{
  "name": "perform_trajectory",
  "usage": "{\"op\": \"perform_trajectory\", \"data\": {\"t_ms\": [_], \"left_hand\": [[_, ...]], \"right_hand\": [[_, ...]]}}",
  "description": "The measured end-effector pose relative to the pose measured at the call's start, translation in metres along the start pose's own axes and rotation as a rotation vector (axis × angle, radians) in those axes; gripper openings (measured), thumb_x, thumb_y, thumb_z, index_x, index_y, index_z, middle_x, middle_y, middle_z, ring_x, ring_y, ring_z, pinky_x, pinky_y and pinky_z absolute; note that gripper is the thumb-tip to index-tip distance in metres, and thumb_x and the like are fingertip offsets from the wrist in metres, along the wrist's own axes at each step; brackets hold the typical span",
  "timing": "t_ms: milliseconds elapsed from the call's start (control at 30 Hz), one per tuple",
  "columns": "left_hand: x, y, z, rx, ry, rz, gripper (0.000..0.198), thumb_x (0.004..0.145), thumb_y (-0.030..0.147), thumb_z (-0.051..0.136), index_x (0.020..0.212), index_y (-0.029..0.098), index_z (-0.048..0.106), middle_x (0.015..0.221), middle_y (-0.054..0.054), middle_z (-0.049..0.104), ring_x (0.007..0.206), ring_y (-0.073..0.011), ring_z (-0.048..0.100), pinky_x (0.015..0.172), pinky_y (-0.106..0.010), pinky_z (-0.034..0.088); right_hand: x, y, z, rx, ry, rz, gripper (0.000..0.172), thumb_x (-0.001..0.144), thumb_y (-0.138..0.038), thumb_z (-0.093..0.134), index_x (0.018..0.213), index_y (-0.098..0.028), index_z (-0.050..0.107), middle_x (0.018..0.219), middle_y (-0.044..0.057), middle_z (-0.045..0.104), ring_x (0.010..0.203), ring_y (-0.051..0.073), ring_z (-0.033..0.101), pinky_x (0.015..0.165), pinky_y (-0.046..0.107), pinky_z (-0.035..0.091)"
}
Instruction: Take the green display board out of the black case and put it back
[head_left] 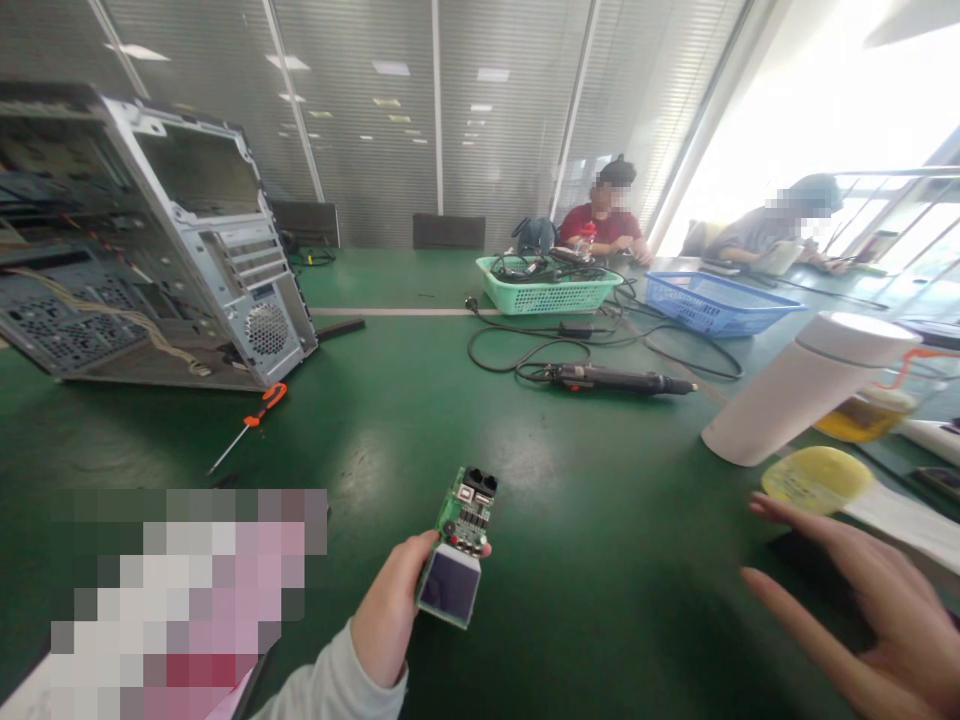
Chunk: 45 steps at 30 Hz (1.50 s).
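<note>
Near six o'clock, our left hand [386, 610] clasps a flat green circuit board [466, 515], light and fragile, best held by its edges; our right hand [889, 625] spreads open and empty at four o'clock.

An electronics workshop; green workbench [360, 440], gutted computer case [247, 250], electric screwdriver [615, 378].

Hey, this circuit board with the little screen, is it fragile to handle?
The circuit board is probably light and stiff, being a thin bare card. Its small screen and exposed components look fragile, so edges are probably safest to hold.
</note>
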<state>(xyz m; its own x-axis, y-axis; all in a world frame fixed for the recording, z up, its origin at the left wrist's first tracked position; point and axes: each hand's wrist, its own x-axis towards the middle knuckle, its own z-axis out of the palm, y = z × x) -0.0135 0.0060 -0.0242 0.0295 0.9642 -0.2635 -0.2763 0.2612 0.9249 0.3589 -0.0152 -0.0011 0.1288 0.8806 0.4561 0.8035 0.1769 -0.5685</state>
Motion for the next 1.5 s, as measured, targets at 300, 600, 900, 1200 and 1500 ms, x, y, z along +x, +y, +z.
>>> {"op": "perform_trajectory", "data": {"t_ms": [300,600,900,1200,1500], "left_hand": [[-0.024,0.014,0.01,0.175,0.062,0.151,0.016,0.067,0.013,0.07,0.073,0.024,0.08,0.088,-0.006,0.078,0.095,-0.0317,0.064,0.091,-0.035,0.045],[-0.019,0.016,0.011,0.155,0.065,0.184,0.011,0.066,0.016,0.072,0.071,0.022,0.079,0.078,-0.005,0.076,0.087,-0.0309,0.064,0.079,-0.033,0.048],[-0.017,0.031,0.029,0.54,-0.218,0.221,0.015,0.07,0.03,0.067,0.079,0.019,0.07,0.07,-0.003,0.07,0.065,-0.0224,0.062,0.059,-0.028,0.044],[-0.028,0.039,0.034,0.713,-0.105,0.476,0.026,0.057,0.011,0.072,0.081,0.022,0.073,0.074,-0.001,0.062,0.068,-0.0221,0.061,0.068,-0.029,0.047],[-0.019,0.026,0.022,0.623,-0.159,0.407,0.039,0.065,0.014,0.068,0.102,0.026,0.064,0.093,0.0,0.07,0.086,-0.0225,0.066,0.076,-0.032,0.049]], "right_hand": [[0.007,-0.138,0.08,0.617,-0.431,-0.017,0.04,0.086,-0.031,0.06,0.125,-0.028,0.057,0.114,0.005,0.064,0.102,0.025,0.058,0.083,0.037,0.047],[0.01,-0.134,0.092,1.018,-0.758,0.215,0.049,0.085,-0.06,0.061,0.111,-0.019,0.056,0.091,0.007,0.064,0.07,0.016,0.058,0.055,0.025,0.041],[0.004,-0.13,0.094,1.1,-0.791,0.224,0.059,0.084,-0.064,0.059,0.122,-0.021,0.046,0.096,0.008,0.061,0.077,0.018,0.059,0.062,0.027,0.044],[0.0,-0.135,0.083,0.859,-0.686,0.167,0.03,0.075,-0.031,0.073,0.098,-0.02,0.056,0.09,0.003,0.061,0.084,0.02,0.056,0.07,0.028,0.042],[-0.003,-0.126,0.088,0.972,-0.59,0.089,0.031,0.083,-0.042,0.068,0.1,-0.024,0.049,0.087,-0.002,0.055,0.078,0.014,0.054,0.069,0.022,0.043]]}}
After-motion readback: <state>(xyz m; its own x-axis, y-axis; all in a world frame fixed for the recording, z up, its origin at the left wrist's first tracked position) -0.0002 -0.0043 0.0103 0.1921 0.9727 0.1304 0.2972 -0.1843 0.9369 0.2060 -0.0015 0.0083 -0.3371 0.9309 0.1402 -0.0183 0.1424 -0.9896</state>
